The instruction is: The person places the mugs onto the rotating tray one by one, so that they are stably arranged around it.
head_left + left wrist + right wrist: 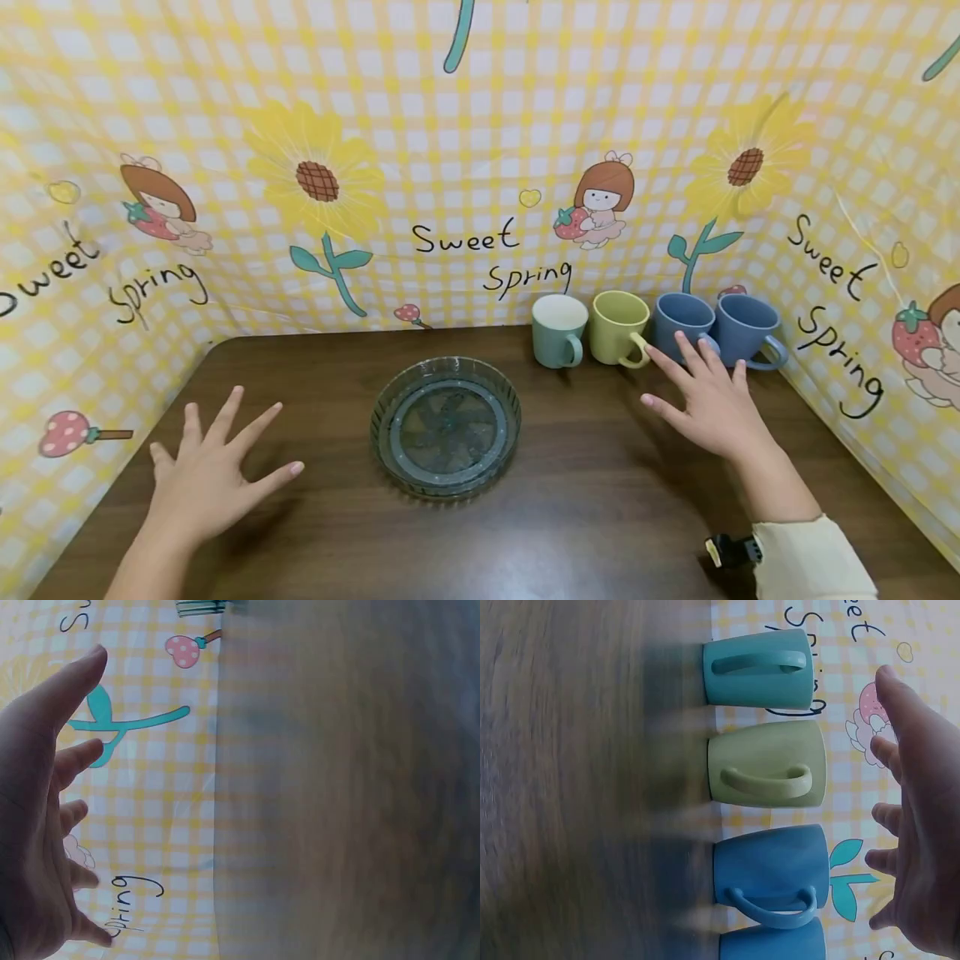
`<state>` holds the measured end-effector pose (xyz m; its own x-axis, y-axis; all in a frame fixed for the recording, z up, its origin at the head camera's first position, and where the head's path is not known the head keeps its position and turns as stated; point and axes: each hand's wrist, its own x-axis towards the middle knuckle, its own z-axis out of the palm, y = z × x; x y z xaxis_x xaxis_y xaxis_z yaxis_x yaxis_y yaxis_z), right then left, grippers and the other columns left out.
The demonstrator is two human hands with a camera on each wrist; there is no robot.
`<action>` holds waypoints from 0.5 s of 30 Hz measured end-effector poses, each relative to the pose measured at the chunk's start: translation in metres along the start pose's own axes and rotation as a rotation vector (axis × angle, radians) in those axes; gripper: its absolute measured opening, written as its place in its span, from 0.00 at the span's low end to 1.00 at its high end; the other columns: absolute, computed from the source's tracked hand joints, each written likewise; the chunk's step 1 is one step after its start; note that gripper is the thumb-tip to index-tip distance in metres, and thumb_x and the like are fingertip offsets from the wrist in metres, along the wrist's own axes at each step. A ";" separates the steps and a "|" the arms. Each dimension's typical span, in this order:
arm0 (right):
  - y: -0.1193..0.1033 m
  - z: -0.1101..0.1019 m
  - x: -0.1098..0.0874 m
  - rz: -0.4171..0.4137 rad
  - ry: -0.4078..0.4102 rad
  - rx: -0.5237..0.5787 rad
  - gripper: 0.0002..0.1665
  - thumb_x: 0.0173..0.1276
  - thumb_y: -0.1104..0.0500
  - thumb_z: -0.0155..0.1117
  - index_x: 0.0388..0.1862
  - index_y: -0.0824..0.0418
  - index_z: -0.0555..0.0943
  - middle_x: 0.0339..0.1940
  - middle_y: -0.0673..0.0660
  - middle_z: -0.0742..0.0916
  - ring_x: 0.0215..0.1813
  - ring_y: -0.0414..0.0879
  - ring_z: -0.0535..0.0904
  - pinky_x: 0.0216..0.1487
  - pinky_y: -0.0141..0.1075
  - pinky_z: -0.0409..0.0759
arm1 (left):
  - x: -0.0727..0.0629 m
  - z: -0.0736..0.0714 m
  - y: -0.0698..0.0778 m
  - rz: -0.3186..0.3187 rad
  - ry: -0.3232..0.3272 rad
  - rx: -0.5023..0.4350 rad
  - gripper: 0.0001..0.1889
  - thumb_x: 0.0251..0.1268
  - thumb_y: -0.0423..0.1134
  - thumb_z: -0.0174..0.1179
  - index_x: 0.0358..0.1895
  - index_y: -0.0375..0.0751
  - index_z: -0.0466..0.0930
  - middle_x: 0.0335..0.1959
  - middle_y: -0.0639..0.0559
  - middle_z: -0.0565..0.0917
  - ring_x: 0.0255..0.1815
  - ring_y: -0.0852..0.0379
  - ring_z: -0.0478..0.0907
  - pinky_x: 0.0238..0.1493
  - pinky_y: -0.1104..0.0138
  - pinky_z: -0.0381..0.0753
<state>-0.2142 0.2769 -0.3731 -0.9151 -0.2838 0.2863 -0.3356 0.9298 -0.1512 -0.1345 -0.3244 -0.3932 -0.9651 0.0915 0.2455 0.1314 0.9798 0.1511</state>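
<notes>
My left hand hovers over the left part of the table with its fingers spread, holding nothing. On the right, my right hand is also spread wide and holds nothing; in the head view its fingertips overlap the nearer blue mug. Mugs stand upright in a row along the back right: a teal mug with a white inside, a yellow-green mug, then the two blue mugs, the last one at the far right. A round ribbed clear glass dish sits mid-table, between the hands.
The brown wooden table is walled on three sides by a yellow checked cloth printed with flowers and girls. A small black object shows beside the right sleeve.
</notes>
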 end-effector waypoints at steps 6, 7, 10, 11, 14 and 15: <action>-0.003 0.002 0.002 -0.009 0.043 0.098 0.42 0.67 0.35 0.60 0.76 0.46 0.62 0.77 0.67 0.57 0.74 0.71 0.51 0.64 0.76 0.45 | 0.003 0.001 0.006 0.011 0.001 -0.143 0.47 0.57 0.65 0.64 0.77 0.58 0.54 0.79 0.38 0.39 0.68 0.13 0.37 0.43 0.15 0.43; -0.003 0.002 0.002 -0.015 0.050 0.115 0.42 0.67 0.35 0.61 0.76 0.46 0.62 0.77 0.67 0.58 0.73 0.71 0.51 0.64 0.76 0.45 | 0.004 0.001 0.007 0.011 0.006 -0.158 0.46 0.57 0.64 0.65 0.77 0.58 0.55 0.79 0.37 0.41 0.67 0.13 0.40 0.42 0.15 0.46; -0.005 0.003 0.003 -0.040 0.069 0.167 0.41 0.67 0.38 0.63 0.76 0.48 0.63 0.77 0.69 0.58 0.73 0.73 0.52 0.65 0.75 0.48 | 0.006 0.002 0.009 0.011 0.010 -0.200 0.45 0.58 0.62 0.65 0.77 0.57 0.56 0.78 0.35 0.43 0.66 0.13 0.44 0.41 0.16 0.51; -0.005 0.003 0.004 -0.045 0.073 0.194 0.41 0.67 0.40 0.63 0.76 0.48 0.63 0.77 0.69 0.58 0.72 0.73 0.52 0.64 0.75 0.49 | 0.007 0.002 0.009 0.010 0.011 -0.215 0.45 0.59 0.62 0.65 0.77 0.56 0.56 0.78 0.34 0.43 0.66 0.13 0.46 0.40 0.16 0.52; -0.008 0.004 0.004 -0.050 0.078 0.299 0.41 0.68 0.44 0.65 0.76 0.49 0.63 0.77 0.69 0.57 0.72 0.73 0.52 0.63 0.74 0.52 | 0.009 0.004 0.011 0.005 0.001 -0.287 0.43 0.61 0.60 0.64 0.77 0.55 0.56 0.77 0.33 0.44 0.66 0.13 0.46 0.40 0.17 0.55; -0.010 0.004 0.004 -0.050 0.081 0.333 0.40 0.68 0.46 0.65 0.76 0.50 0.63 0.77 0.69 0.57 0.72 0.73 0.52 0.63 0.74 0.52 | 0.010 0.005 0.012 0.000 -0.003 -0.319 0.43 0.61 0.59 0.64 0.77 0.55 0.56 0.77 0.33 0.44 0.66 0.13 0.46 0.40 0.17 0.55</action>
<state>-0.2159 0.2659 -0.3740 -0.8794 -0.2953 0.3733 -0.4464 0.7840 -0.4313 -0.1435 -0.3111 -0.3937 -0.9657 0.0924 0.2425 0.1952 0.8745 0.4441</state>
